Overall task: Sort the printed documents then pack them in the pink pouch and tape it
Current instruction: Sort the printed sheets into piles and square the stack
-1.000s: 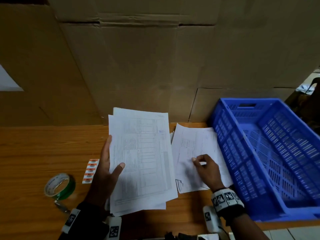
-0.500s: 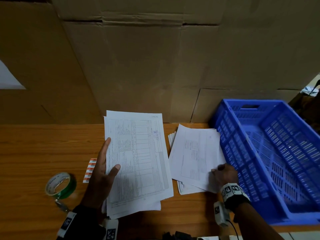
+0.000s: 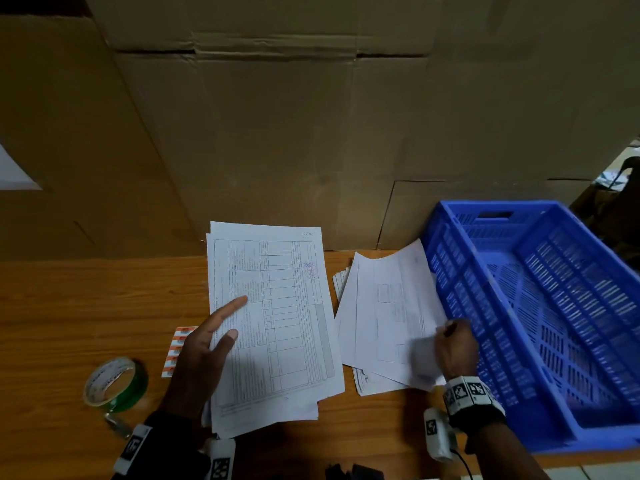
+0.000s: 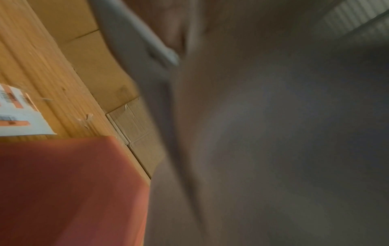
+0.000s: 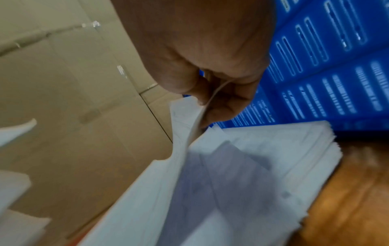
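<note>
Sheets split in two piles on your wooden table. Your left hand lies flat, fingers straight, on the left stack of printed forms. Your right hand pinches the near corner of the top sheet of the right stack, thumb and fingers clamped on its edge, sheet lifted and curled. Blue crate just right of that stack. Green tape roll and a strip of orange labels sit left of your left hand. Reddish blur fills the left wrist view's corner; can't tell if it's the pouch.
</note>
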Motion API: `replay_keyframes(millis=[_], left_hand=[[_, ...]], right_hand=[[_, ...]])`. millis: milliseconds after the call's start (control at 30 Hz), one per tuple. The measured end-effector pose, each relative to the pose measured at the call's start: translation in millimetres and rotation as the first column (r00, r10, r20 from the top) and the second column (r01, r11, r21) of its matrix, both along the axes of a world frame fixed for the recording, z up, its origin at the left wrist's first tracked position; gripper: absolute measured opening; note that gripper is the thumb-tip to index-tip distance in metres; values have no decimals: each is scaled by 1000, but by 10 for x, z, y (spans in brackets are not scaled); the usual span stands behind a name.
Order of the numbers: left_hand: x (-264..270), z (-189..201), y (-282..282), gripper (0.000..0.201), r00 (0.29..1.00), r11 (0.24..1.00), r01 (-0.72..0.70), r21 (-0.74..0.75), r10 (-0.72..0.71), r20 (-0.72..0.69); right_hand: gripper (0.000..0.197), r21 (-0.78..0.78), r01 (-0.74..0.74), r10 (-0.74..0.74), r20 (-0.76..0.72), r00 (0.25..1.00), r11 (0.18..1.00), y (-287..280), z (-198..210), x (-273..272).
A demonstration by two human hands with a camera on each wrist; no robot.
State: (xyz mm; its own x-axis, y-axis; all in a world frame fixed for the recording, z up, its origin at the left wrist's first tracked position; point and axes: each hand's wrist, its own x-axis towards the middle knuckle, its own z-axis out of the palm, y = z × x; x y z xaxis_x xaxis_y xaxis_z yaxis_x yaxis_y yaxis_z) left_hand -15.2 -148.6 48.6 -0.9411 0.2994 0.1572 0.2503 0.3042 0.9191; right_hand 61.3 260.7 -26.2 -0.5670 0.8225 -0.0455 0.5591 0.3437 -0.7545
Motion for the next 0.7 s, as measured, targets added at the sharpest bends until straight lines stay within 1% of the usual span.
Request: replay_keyframes(millis=[33,100,167,200,267,300,333,400,433,500,567,600,633,667,700], left_hand=[[-5,-10,-6,52,1000,1000,-1,-3,1,11],[-16,-23,-18,53,1000,1000,-10,5,9,28],[-25,-30,-26,57,999,1000,-15,6,14,29],[-30,-38,-25,59,1000,1000,-10,4,10,27],[-36,-41,-12,60,999,1000,-8,-14,8,36],[-38,-38,0,58,999,1000,-11,-20,12,48],[-36,-26,21,54,998,1000,-13,-20,14,64],[-36,-5,56,51,996,999,-22,-26,24,88],[-27,18,77,52,995,999,-20,-26,22,96],[-36,3,103,55,994,1000,-16,-25,19,105],[-33,-15,132,58,992,998,-24,-64,32,122],[-31,-9,144,60,990,997,-34,-72,43,132],[-15,12,160,63,987,995,-47,-83,59,148],[11,49,185,66,988,995,-46,-90,59,144],[26,53,185,70,981,990,-68,-121,88,171]], right_hand=[[5,-34,13,-15,-72,997,999,-20,63,-2],[17,-112,-11,-12,-200,980,994,-38,174,-10],[28,-212,-88,20,-302,953,973,-54,309,1],[26,-264,-139,38,-354,934,954,-70,391,18],[18,-367,-273,74,-475,877,889,-129,611,61],[16,-413,-346,84,-533,842,843,-170,716,75],[21,-445,-403,84,-581,809,799,-206,815,89],[39,-494,-508,78,-658,749,705,-280,983,116],[39,-514,-569,65,-703,708,642,-335,1063,130],[32,-533,-689,39,-777,629,491,-443,1199,172],[36,-509,-776,77,-816,572,374,-559,1338,230],[36,-494,-816,100,-834,542,300,-609,1410,256],[36,-479,-855,90,-860,503,200,-665,1489,269],[36,-442,-893,60,-892,448,91,-734,1594,288],[33,-383,-923,-41,-922,385,-46,-799,1672,307]])
